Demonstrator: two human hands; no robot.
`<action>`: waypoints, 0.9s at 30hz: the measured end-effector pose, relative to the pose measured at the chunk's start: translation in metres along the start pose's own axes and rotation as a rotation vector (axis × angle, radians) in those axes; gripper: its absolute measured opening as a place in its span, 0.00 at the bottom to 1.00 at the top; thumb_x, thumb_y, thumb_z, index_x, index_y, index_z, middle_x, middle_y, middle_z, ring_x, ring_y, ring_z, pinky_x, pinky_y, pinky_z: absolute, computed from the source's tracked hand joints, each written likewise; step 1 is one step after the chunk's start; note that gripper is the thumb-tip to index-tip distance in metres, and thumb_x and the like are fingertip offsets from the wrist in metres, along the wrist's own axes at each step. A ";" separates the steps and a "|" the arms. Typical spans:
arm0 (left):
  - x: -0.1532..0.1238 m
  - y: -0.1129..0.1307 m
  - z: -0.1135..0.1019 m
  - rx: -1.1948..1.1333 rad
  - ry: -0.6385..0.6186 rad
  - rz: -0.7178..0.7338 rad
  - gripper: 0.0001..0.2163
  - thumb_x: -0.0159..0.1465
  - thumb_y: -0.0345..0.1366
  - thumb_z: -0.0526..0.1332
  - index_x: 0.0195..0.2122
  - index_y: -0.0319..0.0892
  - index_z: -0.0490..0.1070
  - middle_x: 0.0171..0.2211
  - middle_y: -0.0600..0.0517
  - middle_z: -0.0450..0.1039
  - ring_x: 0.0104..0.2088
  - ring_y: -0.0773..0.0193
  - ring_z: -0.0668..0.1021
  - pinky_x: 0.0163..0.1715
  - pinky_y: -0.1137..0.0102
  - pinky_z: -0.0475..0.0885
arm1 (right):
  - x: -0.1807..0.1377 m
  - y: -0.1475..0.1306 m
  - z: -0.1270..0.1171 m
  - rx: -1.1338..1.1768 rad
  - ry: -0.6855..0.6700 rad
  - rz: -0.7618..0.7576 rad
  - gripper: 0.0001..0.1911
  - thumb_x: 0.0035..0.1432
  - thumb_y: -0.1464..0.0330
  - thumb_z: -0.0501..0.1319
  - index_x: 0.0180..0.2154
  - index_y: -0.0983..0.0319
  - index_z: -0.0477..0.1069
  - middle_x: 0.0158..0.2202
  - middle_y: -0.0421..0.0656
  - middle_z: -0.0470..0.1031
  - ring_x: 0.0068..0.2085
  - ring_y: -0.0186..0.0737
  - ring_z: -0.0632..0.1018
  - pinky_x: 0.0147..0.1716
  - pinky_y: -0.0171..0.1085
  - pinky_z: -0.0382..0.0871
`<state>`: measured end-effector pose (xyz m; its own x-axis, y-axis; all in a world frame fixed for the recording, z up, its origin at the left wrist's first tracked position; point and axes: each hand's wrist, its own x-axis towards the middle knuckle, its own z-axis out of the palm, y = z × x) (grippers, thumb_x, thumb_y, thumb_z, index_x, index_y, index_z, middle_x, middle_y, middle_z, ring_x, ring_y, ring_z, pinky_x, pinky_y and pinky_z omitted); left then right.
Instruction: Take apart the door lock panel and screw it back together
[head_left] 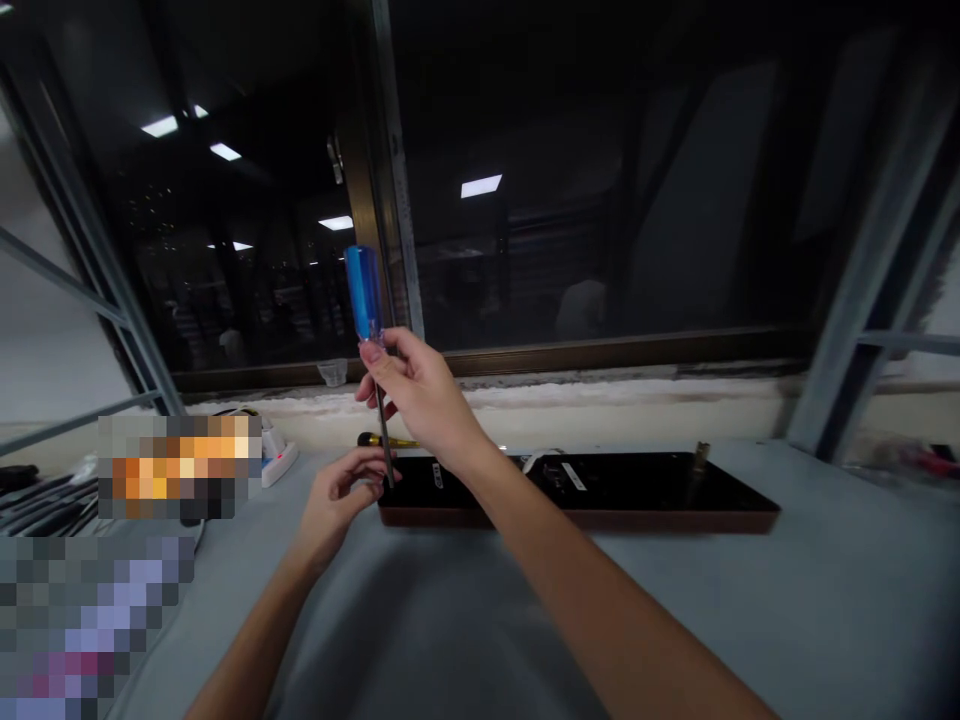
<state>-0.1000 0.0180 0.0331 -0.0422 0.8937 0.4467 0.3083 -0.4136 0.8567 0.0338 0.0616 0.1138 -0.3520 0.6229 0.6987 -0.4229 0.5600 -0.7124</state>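
Observation:
My right hand [424,395] grips a screwdriver with a clear blue handle [363,290], the fingers closed near the bottom of the handle. Its metal shaft [383,430] points down, slightly tilted, to the left end of a long black panel with reddish-brown sides [637,490]. Beside the shaft's lower end, my left hand [337,500] has thumb and fingers curled together at the panel's left corner. What they pinch, if anything, is too small to make out. Part of the panel's middle is hidden behind my right forearm.
A small brass-coloured piece [700,460] stands upright on the panel's right part. Behind the panel lies a yellow-and-black tool [390,441]. A white power strip [280,465] is at the left, near blurred-out items. A clear plastic cup [332,373] stands on the window ledge.

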 end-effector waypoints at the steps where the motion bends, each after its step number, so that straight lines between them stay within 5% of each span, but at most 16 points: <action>1: 0.000 0.000 -0.001 0.027 -0.020 0.000 0.11 0.50 0.34 0.61 0.35 0.40 0.72 0.29 0.51 0.76 0.33 0.63 0.75 0.35 0.70 0.68 | -0.001 0.003 0.001 0.001 -0.014 0.008 0.17 0.51 0.53 0.56 0.32 0.59 0.61 0.19 0.34 0.67 0.23 0.29 0.69 0.23 0.30 0.63; 27: -0.001 0.003 -0.002 0.043 -0.012 -0.094 0.09 0.50 0.38 0.64 0.31 0.40 0.74 0.28 0.50 0.77 0.31 0.62 0.77 0.36 0.68 0.70 | -0.003 0.008 -0.005 0.059 -0.062 0.082 0.18 0.52 0.53 0.55 0.37 0.60 0.64 0.21 0.37 0.69 0.23 0.30 0.70 0.21 0.30 0.63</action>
<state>-0.1009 0.0155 0.0352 -0.0620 0.9304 0.3614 0.3443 -0.3199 0.8827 0.0358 0.0663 0.1058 -0.4375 0.6294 0.6423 -0.4384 0.4743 -0.7634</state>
